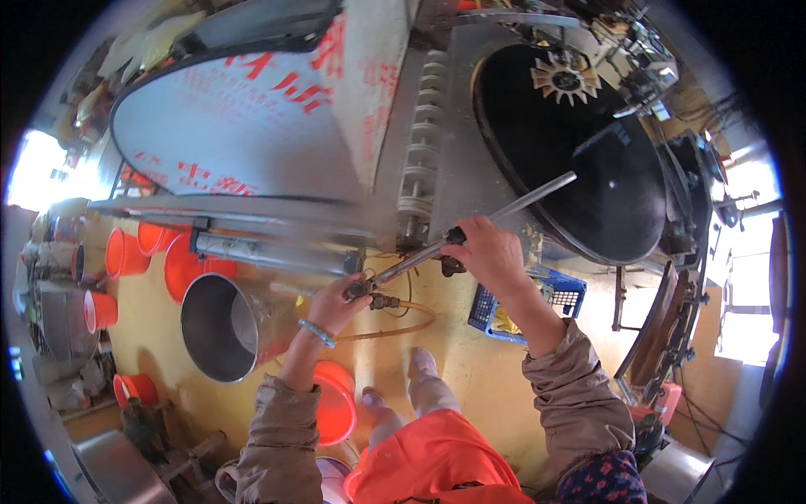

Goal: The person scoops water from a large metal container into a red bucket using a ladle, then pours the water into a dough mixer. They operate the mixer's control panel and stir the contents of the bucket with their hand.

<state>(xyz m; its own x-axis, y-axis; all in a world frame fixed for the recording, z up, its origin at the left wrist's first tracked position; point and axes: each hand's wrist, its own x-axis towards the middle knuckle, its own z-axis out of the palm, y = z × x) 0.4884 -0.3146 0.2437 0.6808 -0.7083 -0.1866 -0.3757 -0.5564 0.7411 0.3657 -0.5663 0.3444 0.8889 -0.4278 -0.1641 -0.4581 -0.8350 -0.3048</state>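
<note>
The metal rod (525,201) is gripped low by the left hand (334,306) and midway by the right hand (489,252), its free end seen overlapping the black disc (558,139). Should the grip be loosened, the disc could be struck.

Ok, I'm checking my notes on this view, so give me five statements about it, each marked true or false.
1. The left hand and right hand are on the same metal rod. True.
2. A bracelet is on the right wrist. False: the bracelet is on the left wrist.
3. A blue crate is on the floor. True.
4. The steel pot is right of both hands. False: the steel pot is left of them.
5. The buckets at far left are green. False: the buckets are orange-red.
</note>
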